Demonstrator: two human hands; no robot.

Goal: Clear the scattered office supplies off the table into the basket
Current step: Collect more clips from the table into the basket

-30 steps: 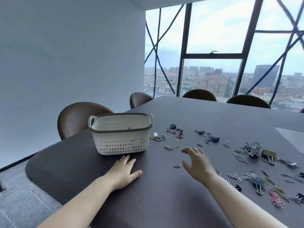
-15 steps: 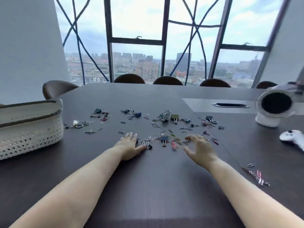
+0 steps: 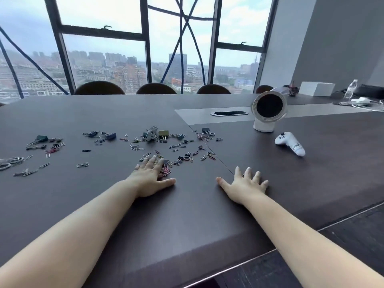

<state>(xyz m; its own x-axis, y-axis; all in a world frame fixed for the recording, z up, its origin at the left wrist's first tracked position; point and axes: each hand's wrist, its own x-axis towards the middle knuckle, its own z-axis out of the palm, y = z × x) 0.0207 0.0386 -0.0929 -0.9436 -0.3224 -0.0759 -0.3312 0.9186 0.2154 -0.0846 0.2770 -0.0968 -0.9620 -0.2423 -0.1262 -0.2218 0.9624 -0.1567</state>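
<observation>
Seen from the head camera, the left hand [image 3: 150, 179] lies flat on the dark tabletop [image 3: 187, 215]. Its fingers are straight and released, the tips resting on a pink cluster of paper clips [image 3: 166, 172], while the right hand [image 3: 246, 185] at its 3 o'clock presses bare surface with fingers spread, grasping nothing. More paper clips and binder clips [image 3: 163, 133] lie strewn from 9 o'clock round to 1 o'clock of the left hand, and the basket is out of view, so I'd judge the clearing barely begun, with nearly everything left to gather.
</observation>
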